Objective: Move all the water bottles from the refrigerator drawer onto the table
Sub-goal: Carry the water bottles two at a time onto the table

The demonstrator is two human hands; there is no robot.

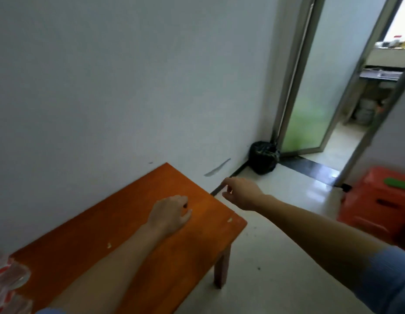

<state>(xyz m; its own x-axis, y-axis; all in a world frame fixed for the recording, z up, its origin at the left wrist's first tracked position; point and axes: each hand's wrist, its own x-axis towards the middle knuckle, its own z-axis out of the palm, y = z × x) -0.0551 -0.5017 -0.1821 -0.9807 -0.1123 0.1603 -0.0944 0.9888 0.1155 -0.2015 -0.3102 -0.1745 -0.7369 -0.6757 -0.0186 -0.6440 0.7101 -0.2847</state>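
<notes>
- The water bottles (8, 275), clear with red labels, sit at the near-left corner of the worktop (88, 241), probably grouped there to leave room; the refrigerator drawer is out of view.
- The left hand (172, 214) hovers over the worktop, its fingers loosely curled and empty.
- The right hand (240, 191) hangs just past the worktop's right edge, fingers relaxed, holding nothing.
- The floor to the right looks open as far as the orange stool (382, 200).

Head cam, looking fwd and down, close over table (151, 189), wall behind

My left hand (169, 215) and right hand (242, 193) stretch forward, fingers loosely curled, gripping nothing.
</notes>
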